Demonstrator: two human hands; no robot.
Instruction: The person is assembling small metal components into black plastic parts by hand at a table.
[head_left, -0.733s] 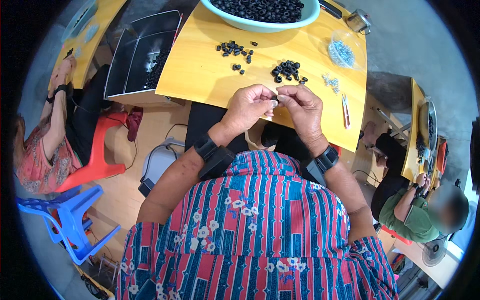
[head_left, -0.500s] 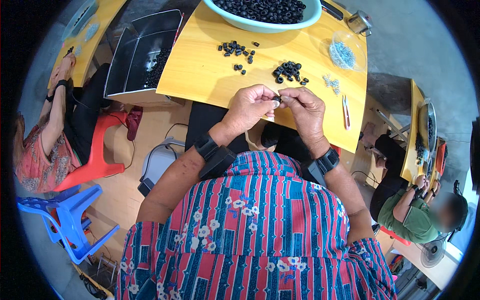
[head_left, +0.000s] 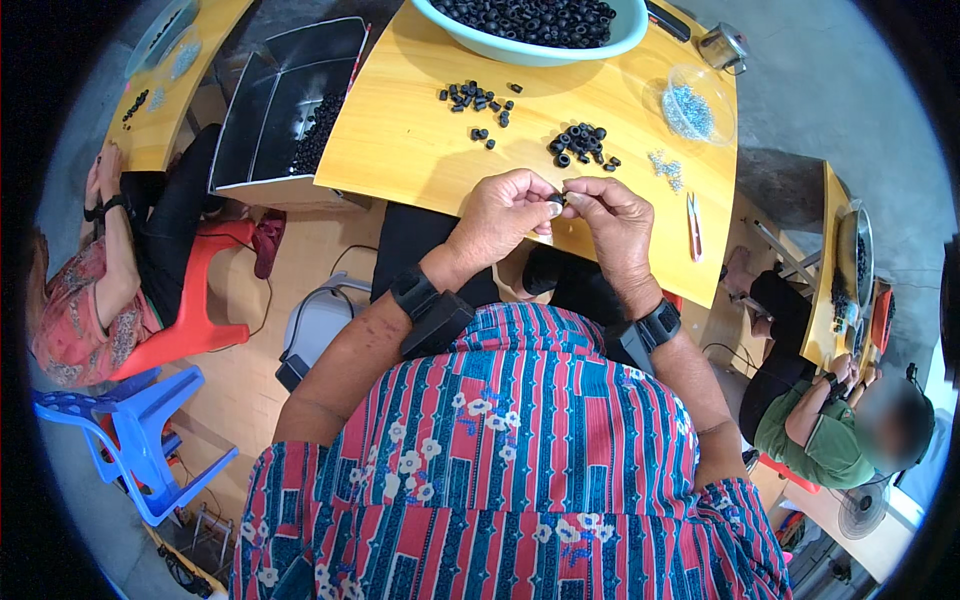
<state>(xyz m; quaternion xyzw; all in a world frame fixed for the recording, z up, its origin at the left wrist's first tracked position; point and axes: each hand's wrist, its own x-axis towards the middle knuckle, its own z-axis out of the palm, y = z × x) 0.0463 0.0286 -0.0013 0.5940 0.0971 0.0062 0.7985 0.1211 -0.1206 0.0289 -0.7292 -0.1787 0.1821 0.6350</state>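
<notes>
Piece (head_left: pixel 557 199), small, black, pinched by left hand (head_left: pixel 498 218) and right hand (head_left: pixel 617 222), both nearly closed.

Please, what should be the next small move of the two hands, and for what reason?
Probably the left hand should steady the small black piece while the right hand presses it gently: both hands meet closely at this piece, near the edge of the table, where it could drop off.

We record a yellow wood-grain tabletop (head_left: pixel 400 135) carrying a pale-turquoise round basin (head_left: pixel 530 57). Nearer us than the basin: two clusters of short black tubular pieces (head_left: pixel 480 103), loose silvery bits (head_left: pixel 665 168), slim red-and-silver snips (head_left: pixel 695 230). Right of it: silver metal cup (head_left: pixel 723 47), clear round bowl (head_left: pixel 718 102).
</notes>
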